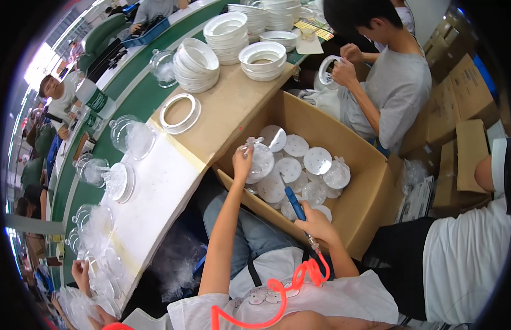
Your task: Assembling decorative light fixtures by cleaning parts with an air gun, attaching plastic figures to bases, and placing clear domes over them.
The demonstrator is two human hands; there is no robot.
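My left hand, fingers pinched, grips a round white disc at its edge, with crinkled clear plastic bunched by the fingertips. The disc is held over the near left part of a large open cardboard box. In my right hand is a blue air blow gun, its thin nozzle slanting up and left over the box. A red coiled hose runs from its lower end across my lap. Several white discs lie heaped in the box, some under clear plastic.
Left of the box a table carries a white ring, ring stacks, clear domed covers and a water bottle. A co-worker across the box handles a white ring. Another person's hands touch clear plastic at lower left. Cartons stand right.
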